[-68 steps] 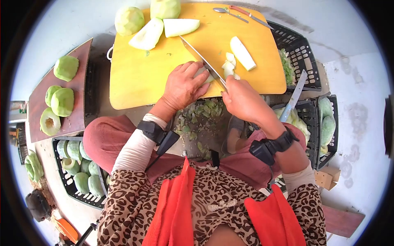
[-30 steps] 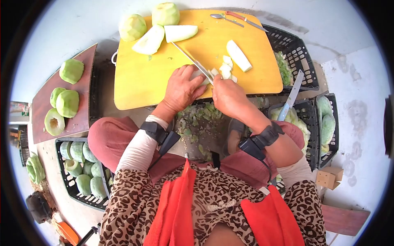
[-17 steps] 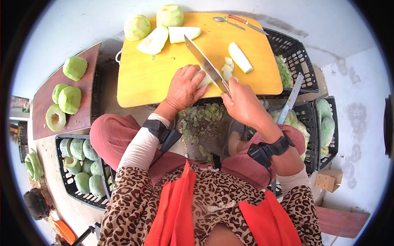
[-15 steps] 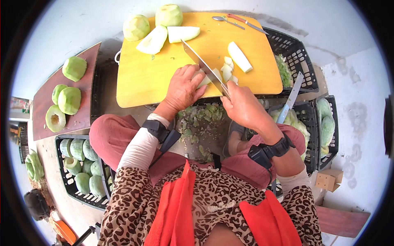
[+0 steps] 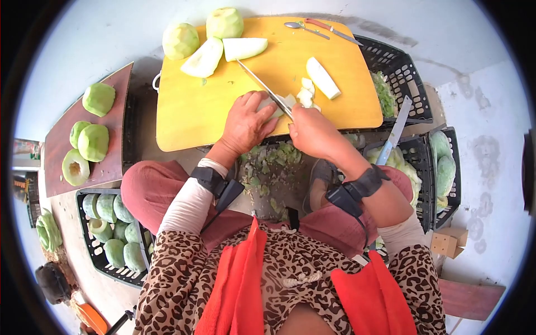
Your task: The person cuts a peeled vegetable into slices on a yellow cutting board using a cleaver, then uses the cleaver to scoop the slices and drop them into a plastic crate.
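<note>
My right hand [image 5: 316, 133] is wrapped round the handle of a large knife [image 5: 262, 85] over the front of the yellow board [image 5: 223, 114]. My left hand [image 5: 245, 121] has its fingers bent on a pale melon piece [image 5: 271, 106], right beside the blade. Cut chunks [image 5: 306, 94] lie just right of the knife, and a peeled wedge [image 5: 322, 77] is beyond them. At the back left of the board are two peeled melons [image 5: 224, 23], a melon half [image 5: 203, 58] and another wedge [image 5: 245, 48].
A spoon [image 5: 306, 29] and small knife [image 5: 335, 32] lie at the board's back right. Peeled melons [image 5: 94, 142] sit on a brown board [image 5: 56, 134] at left. Crates stand at both sides, one [image 5: 103, 262] with unpeeled melons. A blue-handled knife [image 5: 395, 131] rests at right.
My right hand and the knife have moved slightly left, and the blade now appears thinner, more edge-on. My left hand stays on the melon piece. The whole view has shifted a little.
</note>
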Available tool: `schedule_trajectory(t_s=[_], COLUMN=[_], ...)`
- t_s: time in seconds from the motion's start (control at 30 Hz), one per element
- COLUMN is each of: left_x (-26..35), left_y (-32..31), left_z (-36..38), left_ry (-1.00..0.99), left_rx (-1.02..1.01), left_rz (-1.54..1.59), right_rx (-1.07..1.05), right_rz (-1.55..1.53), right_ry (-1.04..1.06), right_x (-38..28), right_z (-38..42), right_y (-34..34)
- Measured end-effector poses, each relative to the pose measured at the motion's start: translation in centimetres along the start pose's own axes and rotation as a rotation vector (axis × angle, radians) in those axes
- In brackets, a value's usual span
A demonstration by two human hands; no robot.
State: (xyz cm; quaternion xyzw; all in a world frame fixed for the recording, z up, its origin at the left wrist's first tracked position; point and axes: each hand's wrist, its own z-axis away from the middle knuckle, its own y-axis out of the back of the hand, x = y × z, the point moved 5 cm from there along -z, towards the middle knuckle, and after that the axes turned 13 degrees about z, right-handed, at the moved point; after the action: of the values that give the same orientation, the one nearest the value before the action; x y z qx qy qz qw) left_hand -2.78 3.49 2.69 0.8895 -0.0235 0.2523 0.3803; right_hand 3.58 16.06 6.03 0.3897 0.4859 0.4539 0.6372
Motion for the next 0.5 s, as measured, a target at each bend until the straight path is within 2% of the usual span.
schedule_trajectory(t_s=[0.33,0.5], left_x=[0.4,0.3], left_y=[0.6,0.5], left_z=[1.2,1.2], left_ry=[0.045,0.042], left_rx=[0.023,0.017], left_rz=[0.011,0.011], right_rx=[0.175,0.111], right_rz=[-0.079,-0.111], right_ry=[-0.071,0.004], right_x=[0.7,-0.6], right_z=[1.2,3.5], right_y=[1.1,2.5])
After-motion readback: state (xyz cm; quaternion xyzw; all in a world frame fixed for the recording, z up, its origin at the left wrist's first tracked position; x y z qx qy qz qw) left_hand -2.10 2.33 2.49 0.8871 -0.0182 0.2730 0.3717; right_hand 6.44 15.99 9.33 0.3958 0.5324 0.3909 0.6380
